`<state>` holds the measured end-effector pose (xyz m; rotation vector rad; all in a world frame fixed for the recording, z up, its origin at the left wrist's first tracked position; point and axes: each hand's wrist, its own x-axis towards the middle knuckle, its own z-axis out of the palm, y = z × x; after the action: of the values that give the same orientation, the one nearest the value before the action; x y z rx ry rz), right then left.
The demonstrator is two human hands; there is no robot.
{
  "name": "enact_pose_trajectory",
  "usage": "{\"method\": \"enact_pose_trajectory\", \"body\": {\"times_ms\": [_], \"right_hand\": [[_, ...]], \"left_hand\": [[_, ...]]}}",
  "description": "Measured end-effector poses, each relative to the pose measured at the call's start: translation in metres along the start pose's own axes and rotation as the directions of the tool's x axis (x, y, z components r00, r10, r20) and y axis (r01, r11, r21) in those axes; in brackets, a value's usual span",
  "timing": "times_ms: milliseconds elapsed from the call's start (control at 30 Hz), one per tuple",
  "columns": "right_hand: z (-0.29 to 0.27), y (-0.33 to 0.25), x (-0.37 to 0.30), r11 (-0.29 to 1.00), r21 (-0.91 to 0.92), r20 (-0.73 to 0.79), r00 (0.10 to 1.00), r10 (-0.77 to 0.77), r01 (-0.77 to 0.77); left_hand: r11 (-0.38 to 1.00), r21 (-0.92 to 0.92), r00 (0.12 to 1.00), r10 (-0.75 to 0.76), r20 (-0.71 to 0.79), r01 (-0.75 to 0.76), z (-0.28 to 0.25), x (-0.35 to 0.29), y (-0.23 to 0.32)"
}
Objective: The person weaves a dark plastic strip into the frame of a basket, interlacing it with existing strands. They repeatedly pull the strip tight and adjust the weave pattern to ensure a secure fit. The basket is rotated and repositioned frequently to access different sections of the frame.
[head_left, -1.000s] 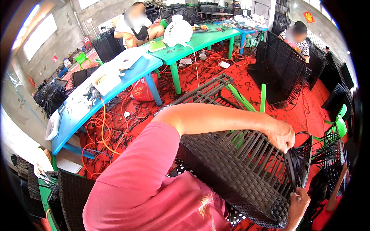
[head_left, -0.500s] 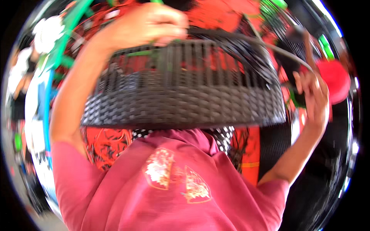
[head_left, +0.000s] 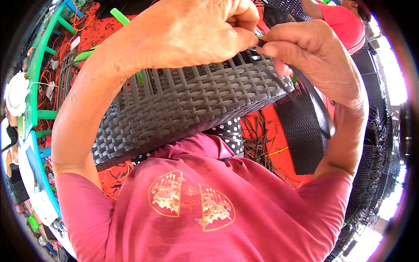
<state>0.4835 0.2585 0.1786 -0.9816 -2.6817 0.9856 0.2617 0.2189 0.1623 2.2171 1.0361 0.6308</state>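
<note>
Across my lap lies a dark grey woven basket-work panel (head_left: 174, 109), closely woven along its near side, with bare upright slats toward its far side. My left hand (head_left: 205, 35) is closed at the panel's far right, thumb and fingers pinching a flat dark strip. Close against it, my right hand (head_left: 310, 56) pinches the same dark weaving strip (head_left: 321, 105) between thumb and fingers. The strip's slack hangs in a loop below my right hand. My fingers hide the exact spot where the strip meets the panel.
Red sheeting (head_left: 277, 135) littered with dark strip offcuts covers the floor. A black woven piece (head_left: 301, 144) stands at right, near more dark woven goods (head_left: 371, 170). Green frame bars (head_left: 39, 78) and a white fan (head_left: 17, 94) are at left. Another person in red (head_left: 342, 28) sits at far right.
My right hand has come in from the far right to meet my left hand, which moved right. The panel has tilted, its right end farther away. The strip, earlier stretched between my hands, now loops down.
</note>
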Motion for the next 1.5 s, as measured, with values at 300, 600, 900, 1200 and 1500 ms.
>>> {"method": "enact_pose_trajectory", "body": {"times_ms": [300,600,900,1200,1500], "right_hand": [[-0.064,0.091,-0.044,0.923,-0.326,-0.168,0.973,0.156,-0.204],[0.034,0.009,0.002,0.998,-0.048,-0.249,0.968,-0.041,0.03],[0.014,0.066,-0.007,0.987,0.125,-0.285,0.956,-0.065,0.104],[0.016,0.036,-0.01,0.992,-0.096,-0.295,0.949,-0.106,0.081],[0.031,0.039,-0.005,0.906,-0.357,-0.331,0.876,-0.35,0.227]], "left_hand": [[0.97,-0.003,0.961,-0.242,-0.131,0.244,0.003,-0.046,-0.067],[0.998,-0.058,0.998,-0.016,-0.062,0.012,0.024,-0.005,-0.019],[0.966,-0.207,0.98,-0.177,-0.096,0.154,0.03,-0.027,-0.074],[0.921,-0.313,0.972,-0.234,0.032,0.233,0.036,0.009,-0.026],[0.874,-0.437,0.969,-0.247,-0.028,0.211,0.051,0.009,-0.045]]}}
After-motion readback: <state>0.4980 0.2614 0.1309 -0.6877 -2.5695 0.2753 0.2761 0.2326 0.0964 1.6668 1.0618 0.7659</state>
